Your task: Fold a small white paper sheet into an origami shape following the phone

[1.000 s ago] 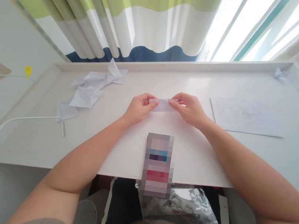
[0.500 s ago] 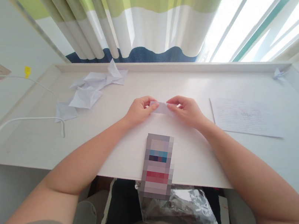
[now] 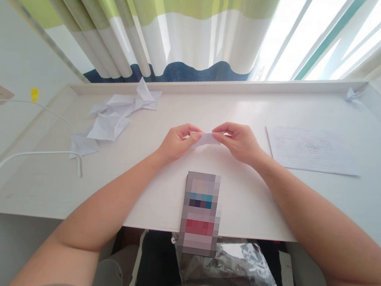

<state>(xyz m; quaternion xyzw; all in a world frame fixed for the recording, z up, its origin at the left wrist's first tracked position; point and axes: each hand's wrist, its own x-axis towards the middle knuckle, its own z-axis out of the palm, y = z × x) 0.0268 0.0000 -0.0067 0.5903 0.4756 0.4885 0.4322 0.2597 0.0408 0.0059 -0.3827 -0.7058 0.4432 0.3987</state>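
A narrow folded strip of white paper [image 3: 207, 139] lies between my hands, just above the white desk [image 3: 154, 195]. My left hand [image 3: 178, 143] pinches its left end between thumb and fingers. My right hand [image 3: 237, 143] holds the right end with thumb and forefinger. Both hands rest close to the desk surface, and the fingers hide the ends of the strip. A pixelated rectangular object [image 3: 201, 214] lies on the desk below my hands, between my forearms.
Loose folded white paper [image 3: 113, 122] lies to the left. A handwritten sheet [image 3: 311, 149] lies to the right, and a small paper fold [image 3: 352, 94] sits in the far corner. A white cable [image 3: 24, 151] crosses the left of the desk. A raised lip and curtain lie beyond. A foil bag [image 3: 229, 268] shows below the desk edge.
The visible part of the paper strip has become shorter and narrower, and my fingers have closed in around it. The whole scene has shifted slightly as my head moved.
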